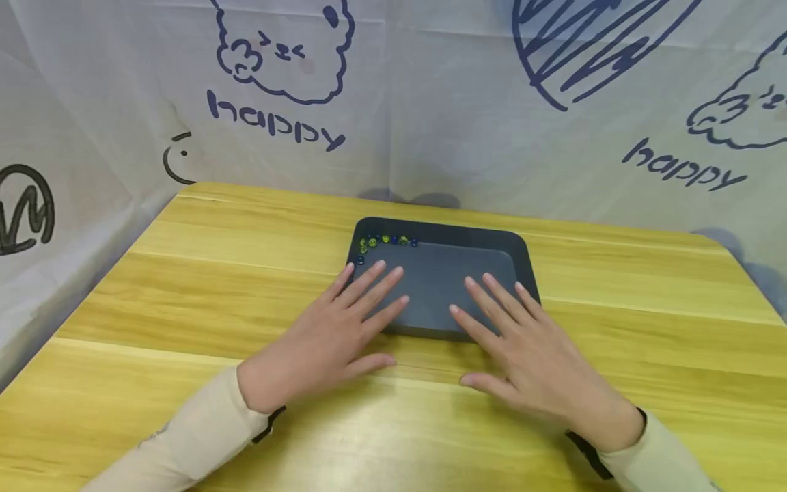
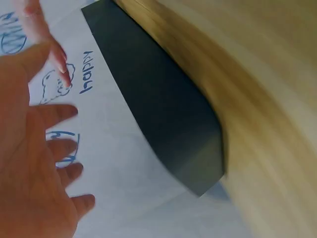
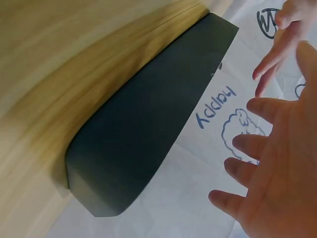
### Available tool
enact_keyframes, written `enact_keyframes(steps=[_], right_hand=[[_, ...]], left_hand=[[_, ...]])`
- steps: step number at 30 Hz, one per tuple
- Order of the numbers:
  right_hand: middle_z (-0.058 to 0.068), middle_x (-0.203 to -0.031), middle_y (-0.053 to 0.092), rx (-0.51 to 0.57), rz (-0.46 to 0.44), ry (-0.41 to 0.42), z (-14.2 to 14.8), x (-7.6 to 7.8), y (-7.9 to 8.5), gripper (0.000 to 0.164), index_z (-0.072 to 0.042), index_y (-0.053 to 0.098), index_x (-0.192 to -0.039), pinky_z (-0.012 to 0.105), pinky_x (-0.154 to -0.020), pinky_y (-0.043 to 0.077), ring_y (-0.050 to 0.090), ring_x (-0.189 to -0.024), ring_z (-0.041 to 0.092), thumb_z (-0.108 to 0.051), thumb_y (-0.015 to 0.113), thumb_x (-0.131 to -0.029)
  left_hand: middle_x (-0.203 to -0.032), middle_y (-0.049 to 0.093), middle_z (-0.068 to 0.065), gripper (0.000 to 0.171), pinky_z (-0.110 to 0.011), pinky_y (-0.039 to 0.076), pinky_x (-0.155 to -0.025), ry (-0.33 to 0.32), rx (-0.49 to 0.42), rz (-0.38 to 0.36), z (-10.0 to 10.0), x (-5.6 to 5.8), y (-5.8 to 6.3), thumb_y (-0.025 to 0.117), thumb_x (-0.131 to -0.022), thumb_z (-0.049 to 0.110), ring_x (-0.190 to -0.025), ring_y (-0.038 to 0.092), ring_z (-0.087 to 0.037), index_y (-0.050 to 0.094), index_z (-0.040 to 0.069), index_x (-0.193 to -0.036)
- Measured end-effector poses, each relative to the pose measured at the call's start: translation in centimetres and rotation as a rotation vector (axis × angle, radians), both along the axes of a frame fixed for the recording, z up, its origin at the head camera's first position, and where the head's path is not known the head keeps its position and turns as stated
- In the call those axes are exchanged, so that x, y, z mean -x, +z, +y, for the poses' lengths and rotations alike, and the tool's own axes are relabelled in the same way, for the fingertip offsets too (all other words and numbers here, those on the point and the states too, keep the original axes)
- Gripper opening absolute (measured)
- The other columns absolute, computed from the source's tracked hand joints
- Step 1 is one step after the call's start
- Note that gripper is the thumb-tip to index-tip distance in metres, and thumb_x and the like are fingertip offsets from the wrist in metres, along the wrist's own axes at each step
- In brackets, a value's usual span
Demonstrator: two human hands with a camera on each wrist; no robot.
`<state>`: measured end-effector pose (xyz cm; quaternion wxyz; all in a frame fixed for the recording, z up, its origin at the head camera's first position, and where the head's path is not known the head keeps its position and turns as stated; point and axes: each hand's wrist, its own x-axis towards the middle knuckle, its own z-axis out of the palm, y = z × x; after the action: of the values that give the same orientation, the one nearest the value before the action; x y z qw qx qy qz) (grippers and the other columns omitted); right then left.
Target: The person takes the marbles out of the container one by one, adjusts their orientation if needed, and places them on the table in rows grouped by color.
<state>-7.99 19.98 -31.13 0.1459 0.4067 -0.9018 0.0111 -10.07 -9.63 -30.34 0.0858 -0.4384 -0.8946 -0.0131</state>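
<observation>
Hanging in creases behind a yellow wood-grain table (image 1: 664,335) with rounded far corners: white cloth (image 1: 443,116), inked in blue with a cloud-like drawing (image 1: 283,55) above the word "happy" (image 1: 277,123). To the right, a hatched shape (image 1: 593,48), then a second cloud-like drawing (image 1: 747,106) over another "happy" (image 1: 684,165). At far left, a circled black zigzag (image 1: 24,210).

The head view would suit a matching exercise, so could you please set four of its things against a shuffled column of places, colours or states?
Things:
1. tray
2. small beads
3. left hand
4. right hand

Descriptions:
A. spread out, at the tray's right end
B. yellow-green and blue, around the tray's far left corner
C. dark grey, on the wooden table
D. spread out, at the tray's left end

Pairs: 1-C; 2-B; 3-D; 4-A
</observation>
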Motion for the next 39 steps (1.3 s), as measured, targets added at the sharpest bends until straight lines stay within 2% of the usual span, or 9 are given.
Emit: enact_keyframes(steps=[4, 9, 11, 16, 22, 24, 27, 32, 39], right_hand=[[0.014, -0.158, 0.019, 0.009, -0.082, -0.004, 0.1, 0.4, 0.2, 0.075, -0.011, 0.041, -0.148, 0.056, -0.111, 0.023, 0.021, -0.142, 0.036, -0.065, 0.029, -0.097], [0.014, -0.157, 0.021, 0.023, -0.202, -0.018, -0.2, 1.1, 0.6, 0.070, -0.010, 0.036, -0.151, 0.053, -0.112, 0.024, 0.023, -0.142, 0.033, -0.056, 0.043, -0.098], [0.013, -0.157, 0.024, 0.042, -0.235, -0.028, -0.2, 1.2, 0.8, 0.068, -0.010, 0.035, -0.151, 0.053, -0.111, 0.027, 0.029, -0.140, 0.033, -0.052, 0.046, -0.099], [0.015, -0.148, 0.040, 0.145, -0.313, -0.068, -0.6, 2.2, 1.4, 0.061, -0.009, 0.041, -0.148, 0.053, -0.100, 0.041, 0.045, -0.128, 0.035, -0.042, 0.055, -0.098], [0.016, -0.137, 0.052, 0.245, -0.441, -0.101, -1.2, 4.1, 3.1, 0.052, -0.006, 0.048, -0.143, 0.052, -0.095, 0.046, 0.052, -0.121, 0.033, -0.030, 0.059, -0.098], [0.015, -0.135, 0.054, 0.266, -0.503, -0.107, -1.4, 4.9, 3.8, 0.051, -0.005, 0.048, -0.142, 0.050, -0.093, 0.048, 0.055, -0.118, 0.030, -0.029, 0.059, -0.098], [0.013, -0.129, 0.059, 0.283, -0.580, -0.103, -1.7, 6.0, 4.5, 0.048, -0.004, 0.049, -0.141, 0.046, -0.089, 0.052, 0.060, -0.110, 0.026, -0.026, 0.058, -0.099], [0.009, -0.115, 0.067, 0.262, -0.656, -0.102, -2.4, 8.2, 4.9, 0.043, -0.003, 0.052, -0.138, 0.040, -0.083, 0.054, 0.064, -0.099, 0.020, -0.025, 0.055, -0.101], [0.012, -0.108, 0.068, 0.265, -0.828, -0.121, -4.0, 11.6, 5.2, 0.040, -0.005, 0.052, -0.138, 0.041, -0.080, 0.054, 0.065, -0.096, 0.026, -0.021, 0.052, -0.102]], left_hand=[[-0.160, 0.003, -0.014, 0.071, -0.052, 0.004, -0.116, 0.113, -0.064, -0.190, -0.5, 0.3, 0.3, 0.047, -0.098, 0.052, -0.145, -0.005, -0.031, 0.030, 0.010, -0.152], [-0.160, -0.006, -0.013, 0.074, -0.052, 0.010, -0.116, 0.204, -0.211, -0.411, -1.4, 1.1, 0.0, 0.052, -0.099, 0.045, -0.145, -0.009, -0.030, 0.020, 0.007, -0.154], [-0.160, -0.005, -0.015, 0.079, -0.053, 0.012, -0.115, 0.235, -0.311, -0.497, -1.6, 1.6, -0.2, 0.055, -0.099, 0.039, -0.145, -0.006, -0.032, 0.012, 0.004, -0.155], [-0.158, 0.003, -0.022, 0.086, -0.055, 0.018, -0.113, 0.381, -0.580, -0.733, -2.0, 2.8, -0.6, 0.055, -0.100, 0.029, -0.144, 0.007, -0.039, -0.005, -0.001, -0.153], [-0.154, 0.020, -0.023, 0.071, -0.049, 0.033, -0.109, 0.540, -0.896, -1.048, -2.4, 4.3, -1.2, 0.049, -0.101, 0.019, -0.138, 0.028, -0.038, 0.005, -0.001, -0.153], [-0.151, 0.026, -0.023, 0.065, -0.046, 0.037, -0.107, 0.561, -0.970, -1.086, -2.5, 4.6, -1.6, 0.047, -0.101, 0.015, -0.134, 0.034, -0.037, 0.011, -0.003, -0.152], [-0.146, 0.032, -0.025, 0.058, -0.042, 0.041, -0.104, 0.568, -1.019, -1.088, -2.6, 4.8, -2.0, 0.047, -0.100, 0.011, -0.130, 0.040, -0.036, 0.021, -0.006, -0.149], [-0.138, 0.040, -0.025, 0.051, -0.038, 0.046, -0.098, 0.574, -1.020, -1.083, -2.6, 5.1, -2.7, 0.048, -0.100, 0.011, -0.121, 0.047, -0.033, 0.032, -0.007, -0.145], [-0.132, 0.044, -0.025, 0.047, -0.033, 0.050, -0.091, 0.577, -1.016, -1.085, -2.8, 5.3, -3.4, 0.047, -0.099, 0.009, -0.113, 0.051, -0.031, 0.036, -0.010, -0.140]])
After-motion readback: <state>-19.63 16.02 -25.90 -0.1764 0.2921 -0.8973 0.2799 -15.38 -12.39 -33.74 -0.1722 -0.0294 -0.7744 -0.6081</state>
